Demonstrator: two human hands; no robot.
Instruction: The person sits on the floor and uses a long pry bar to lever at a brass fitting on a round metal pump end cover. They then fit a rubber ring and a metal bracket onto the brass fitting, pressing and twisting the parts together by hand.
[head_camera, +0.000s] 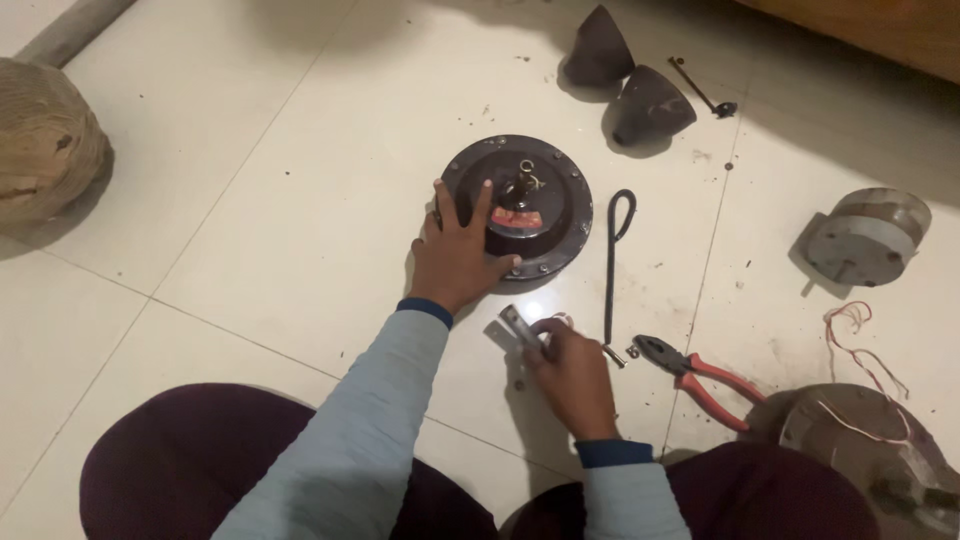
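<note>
Underfoot, pale floor tiles — gritty, beneath motor housing.

Left floor: bare tile, open passage up to the sack
Centre: motor housing, rod just beside it
Top: two cones block
Right: pliers, drum, wires crowd the way

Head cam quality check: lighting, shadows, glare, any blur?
Head view: dim, warm light with soft shadows beside the two dark cones and the grey motor part; mild sheen on the floor tiles, no harsh glare; the left hand on the round motor housing is fairly sharp; the right hand and its small metal tool are slightly soft.
</note>
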